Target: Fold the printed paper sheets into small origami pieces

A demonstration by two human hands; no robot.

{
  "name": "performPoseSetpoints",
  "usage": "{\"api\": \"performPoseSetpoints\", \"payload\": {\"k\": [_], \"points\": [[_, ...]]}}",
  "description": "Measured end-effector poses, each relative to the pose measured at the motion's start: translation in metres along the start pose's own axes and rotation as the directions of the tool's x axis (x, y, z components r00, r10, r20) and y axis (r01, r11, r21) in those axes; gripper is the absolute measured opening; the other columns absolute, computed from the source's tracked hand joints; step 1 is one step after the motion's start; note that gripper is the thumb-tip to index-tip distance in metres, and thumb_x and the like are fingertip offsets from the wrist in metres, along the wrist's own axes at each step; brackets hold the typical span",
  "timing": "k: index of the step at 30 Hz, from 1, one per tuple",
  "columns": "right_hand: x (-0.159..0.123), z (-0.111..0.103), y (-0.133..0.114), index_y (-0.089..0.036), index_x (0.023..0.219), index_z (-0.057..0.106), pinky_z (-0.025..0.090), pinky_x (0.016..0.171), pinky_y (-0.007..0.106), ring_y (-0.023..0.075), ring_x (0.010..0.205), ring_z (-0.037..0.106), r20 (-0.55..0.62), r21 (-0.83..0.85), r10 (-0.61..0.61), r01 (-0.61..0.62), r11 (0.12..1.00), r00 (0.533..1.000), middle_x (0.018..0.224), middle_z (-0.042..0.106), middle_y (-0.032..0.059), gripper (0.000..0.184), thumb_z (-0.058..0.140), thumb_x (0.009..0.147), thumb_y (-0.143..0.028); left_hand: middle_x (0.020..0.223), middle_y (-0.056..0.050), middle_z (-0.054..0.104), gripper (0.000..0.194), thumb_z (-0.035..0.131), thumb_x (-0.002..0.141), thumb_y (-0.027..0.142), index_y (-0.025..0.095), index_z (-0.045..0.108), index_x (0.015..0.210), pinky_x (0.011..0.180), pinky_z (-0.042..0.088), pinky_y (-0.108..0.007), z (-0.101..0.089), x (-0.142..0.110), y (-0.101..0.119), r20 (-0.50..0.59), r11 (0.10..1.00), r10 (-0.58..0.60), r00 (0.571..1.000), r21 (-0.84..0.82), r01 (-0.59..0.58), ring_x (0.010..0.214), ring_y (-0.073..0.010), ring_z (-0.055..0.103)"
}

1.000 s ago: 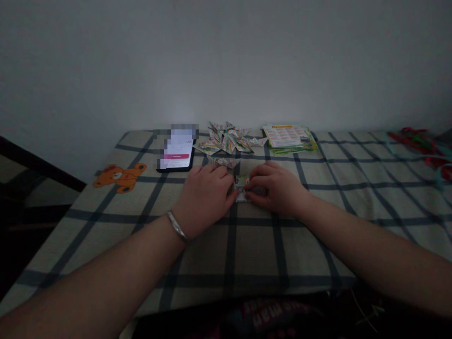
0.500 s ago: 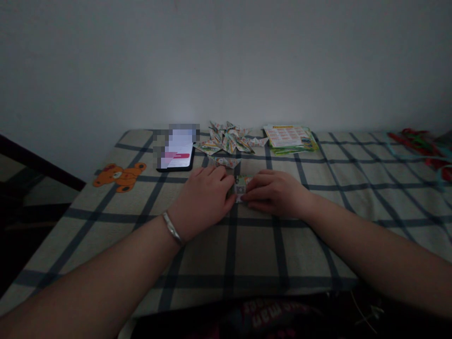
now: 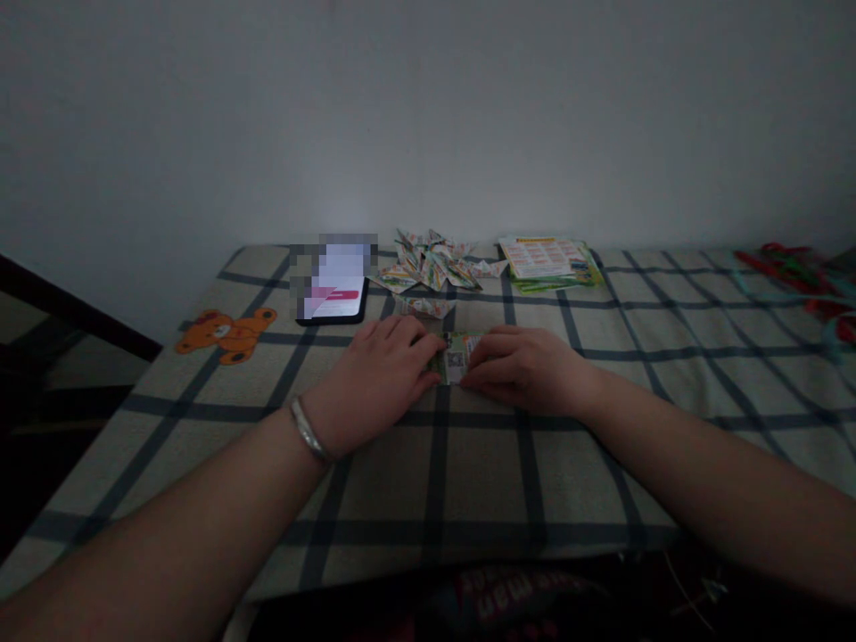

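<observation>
A small printed paper [image 3: 456, 361] with a QR code and green patches lies flat on the checked tablecloth between my hands. My left hand [image 3: 381, 374], with a silver bangle at the wrist, has its fingertips and thumb closed on the paper's left edge. On the right side, the fingers of my right hand [image 3: 525, 367] are bunched together and pinch the paper. Both hands cover much of it, so its full outline is hidden. Just behind the paper sits one folded paper piece [image 3: 426, 308].
Several folded paper pieces [image 3: 434, 263] are heaped near the wall. To their right is a stack of printed leaflets [image 3: 548, 264]; to their left, a lit phone [image 3: 341, 299]. An orange bear figure [image 3: 227, 334] lies at the left, and red and green items [image 3: 793, 267] at the far right.
My left hand has shifted slightly left and down. More of the printed paper shows between my hands, including its QR code. My right hand has barely moved.
</observation>
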State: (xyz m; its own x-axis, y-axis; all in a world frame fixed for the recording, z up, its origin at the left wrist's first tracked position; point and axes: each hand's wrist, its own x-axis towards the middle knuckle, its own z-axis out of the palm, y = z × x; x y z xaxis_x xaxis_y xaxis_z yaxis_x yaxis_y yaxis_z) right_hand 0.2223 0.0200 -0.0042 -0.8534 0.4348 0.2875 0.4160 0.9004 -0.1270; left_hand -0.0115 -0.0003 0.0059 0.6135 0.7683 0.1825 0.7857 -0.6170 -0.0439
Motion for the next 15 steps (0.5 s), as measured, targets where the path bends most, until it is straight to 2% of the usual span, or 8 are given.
{"api": "performPoseSetpoints", "payload": {"k": [2,5,8,11,15], "points": [[0.000,0.000,0.000,-0.025,0.099,0.073,0.044,0.072,0.030,0.0166,0.086,0.059,0.002,-0.005,0.001,-0.001,1.000,1.000,0.096,0.069,0.0034,0.019,0.055,0.092,-0.027,0.110,-0.008,0.060,0.025,0.062,0.088,0.026,0.020,0.063,0.112,0.094,0.043,-0.044,-0.001,0.001,-0.002,-0.009,0.999,0.024,1.000,-0.037,-0.024,0.107,-0.0268,0.053],[-0.001,0.001,0.000,-0.026,0.099,0.073,0.043,0.072,0.029,0.0161,0.087,0.058,-0.006,-0.018,0.000,0.000,1.000,1.000,0.096,0.069,0.0026,0.018,0.056,0.092,-0.027,0.112,-0.004,0.063,0.015,0.058,0.089,0.019,0.023,0.068,0.100,0.098,0.040,-0.041,-0.003,0.005,-0.005,-0.028,0.977,0.175,0.984,-0.121,-0.177,0.113,-0.0240,0.052],[-0.002,0.002,-0.002,-0.026,0.099,0.072,0.043,0.072,0.029,0.0161,0.086,0.058,-0.015,-0.039,0.009,-0.009,0.999,1.000,0.097,0.069,0.0028,0.018,0.055,0.092,-0.027,0.106,-0.002,0.066,0.019,0.054,0.091,0.015,0.024,0.070,0.095,0.092,0.044,-0.037,-0.004,0.009,-0.007,-0.022,0.943,0.295,0.955,-0.153,-0.295,0.103,-0.0205,0.057],[-0.002,0.002,-0.003,-0.026,0.100,0.071,0.043,0.071,0.029,0.0165,0.086,0.058,-0.009,-0.065,0.014,-0.014,0.998,1.000,0.096,0.068,0.0027,0.018,0.055,0.092,-0.027,0.101,-0.003,0.068,0.021,0.053,0.091,0.014,0.023,0.070,0.097,0.087,0.046,-0.035,-0.004,0.010,-0.009,0.019,0.926,0.347,0.938,-0.164,-0.339,0.096,-0.0191,0.061],[-0.002,0.002,-0.004,-0.025,0.099,0.071,0.043,0.069,0.029,0.0167,0.086,0.057,-0.013,-0.089,0.009,-0.010,0.996,1.000,0.095,0.068,0.0028,0.018,0.054,0.092,-0.028,0.103,-0.003,0.069,0.025,0.052,0.091,0.013,0.025,0.071,0.101,0.088,0.047,-0.033,-0.004,0.010,-0.011,0.002,0.914,0.366,0.931,-0.191,-0.359,0.098,-0.0179,0.061]]}}
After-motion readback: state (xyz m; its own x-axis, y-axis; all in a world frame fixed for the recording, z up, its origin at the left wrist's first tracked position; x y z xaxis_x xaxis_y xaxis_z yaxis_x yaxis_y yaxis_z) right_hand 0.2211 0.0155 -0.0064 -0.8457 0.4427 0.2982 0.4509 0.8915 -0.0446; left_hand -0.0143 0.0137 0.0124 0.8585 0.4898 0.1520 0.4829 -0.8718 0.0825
